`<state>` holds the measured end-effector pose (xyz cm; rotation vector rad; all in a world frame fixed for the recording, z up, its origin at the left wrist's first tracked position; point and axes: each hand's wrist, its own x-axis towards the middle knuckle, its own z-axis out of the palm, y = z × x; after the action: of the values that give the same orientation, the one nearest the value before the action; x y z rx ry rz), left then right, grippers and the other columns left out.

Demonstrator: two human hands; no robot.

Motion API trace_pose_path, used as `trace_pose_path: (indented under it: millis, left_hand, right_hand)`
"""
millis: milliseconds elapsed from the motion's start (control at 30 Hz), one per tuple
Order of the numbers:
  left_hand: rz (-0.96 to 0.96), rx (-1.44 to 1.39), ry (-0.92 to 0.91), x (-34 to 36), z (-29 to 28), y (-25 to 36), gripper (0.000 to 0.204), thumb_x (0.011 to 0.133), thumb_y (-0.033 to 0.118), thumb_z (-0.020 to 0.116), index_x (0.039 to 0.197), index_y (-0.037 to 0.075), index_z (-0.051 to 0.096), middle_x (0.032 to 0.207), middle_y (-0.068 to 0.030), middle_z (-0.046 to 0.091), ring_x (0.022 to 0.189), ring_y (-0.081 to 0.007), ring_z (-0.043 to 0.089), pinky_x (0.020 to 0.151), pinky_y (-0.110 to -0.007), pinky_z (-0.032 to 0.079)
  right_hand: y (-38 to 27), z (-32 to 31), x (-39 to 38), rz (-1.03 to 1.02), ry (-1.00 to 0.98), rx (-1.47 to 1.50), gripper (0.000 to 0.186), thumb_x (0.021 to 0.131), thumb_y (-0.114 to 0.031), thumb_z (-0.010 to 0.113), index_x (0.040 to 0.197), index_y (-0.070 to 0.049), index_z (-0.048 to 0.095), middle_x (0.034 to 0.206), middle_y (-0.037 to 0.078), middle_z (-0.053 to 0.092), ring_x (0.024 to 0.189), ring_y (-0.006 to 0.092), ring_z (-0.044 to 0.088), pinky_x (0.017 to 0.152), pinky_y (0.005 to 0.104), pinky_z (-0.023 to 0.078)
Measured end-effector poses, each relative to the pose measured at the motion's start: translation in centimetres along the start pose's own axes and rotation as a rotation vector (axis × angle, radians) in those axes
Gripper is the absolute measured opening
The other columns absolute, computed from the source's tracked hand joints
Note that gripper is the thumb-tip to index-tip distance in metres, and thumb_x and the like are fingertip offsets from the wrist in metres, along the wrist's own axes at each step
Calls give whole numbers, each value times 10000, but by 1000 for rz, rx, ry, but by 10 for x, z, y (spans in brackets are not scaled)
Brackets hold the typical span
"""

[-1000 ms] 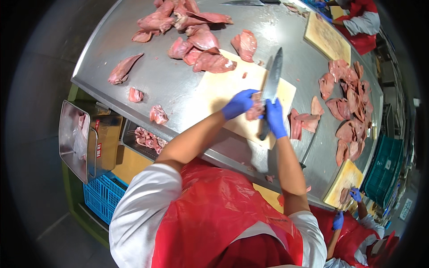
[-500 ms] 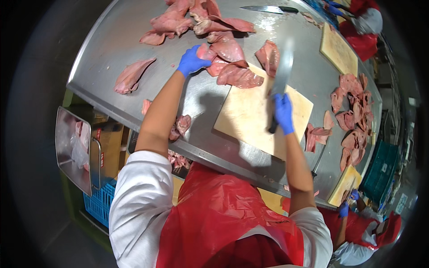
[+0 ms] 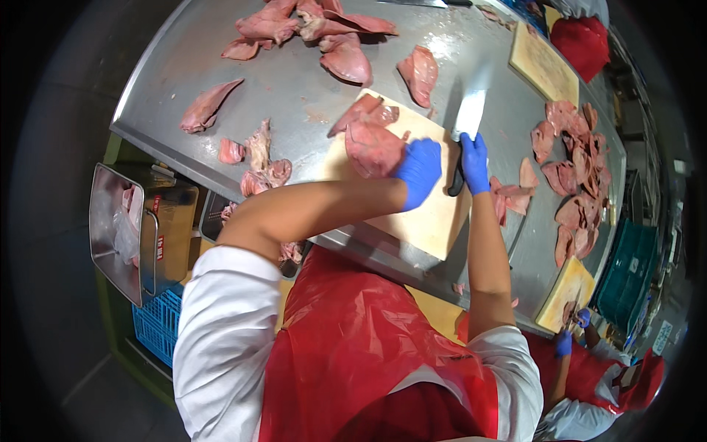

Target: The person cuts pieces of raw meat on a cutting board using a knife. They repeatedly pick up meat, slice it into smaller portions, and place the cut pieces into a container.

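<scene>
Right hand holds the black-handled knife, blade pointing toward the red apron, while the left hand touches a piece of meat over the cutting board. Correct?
Not quite: the head view shows the blade pointing away from the red apron. The right hand holds the knife; the left hand touches meat over the cutting board.

I'm viewing a meat-cutting room: steel table [image 3: 283, 85] at eleven o'clock, raw meat [image 3: 373, 147] at twelve, aproned co-worker [image 3: 591, 377] at four.

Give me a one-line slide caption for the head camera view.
Blue-gloved left hand grasping a piece of meat over a pale cutting board, right hand holding a black-handled knife.
</scene>
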<state>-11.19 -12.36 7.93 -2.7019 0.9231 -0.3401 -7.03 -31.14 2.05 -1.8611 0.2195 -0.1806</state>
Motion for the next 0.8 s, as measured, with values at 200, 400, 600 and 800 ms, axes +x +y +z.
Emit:
trace_pose_path:
  millis: [200,400,600,800]
  left_hand:
    - [164,-872,222,0,25,40,573,801,327,649,1338,146,560,1296,-231,552,1217,-430,497,1032,-572,374]
    - [-216,-690,-233,-43,30,-18,763,793,597,683,1330,70,551,1212,-172,612,1110,-357,567,958,-488,418]
    - [-14,-921,268,-46,55,42,717,807,504,714,1359,93,513,1249,-161,589,1162,-355,527,986,-496,370]
    - [-247,-828,149,-70,66,27,596,766,387,763,1258,116,564,1239,-108,593,1150,-336,522,935,-476,388]
  right_hand:
    - [17,-115,-112,145,96,73,259,1016,-209,524,1137,20,526,898,75,658,725,156,677,623,288,543]
    - [33,-94,-203,450,31,427,245,997,-175,562,1099,34,486,880,125,649,695,174,685,566,272,533]
    - [2,-77,-192,468,-3,251,243,1004,-233,549,1085,-13,484,848,109,636,633,163,645,533,262,520]
    - [-25,-69,-215,32,39,-344,193,969,-188,545,1006,2,548,760,233,630,664,406,634,607,474,486]
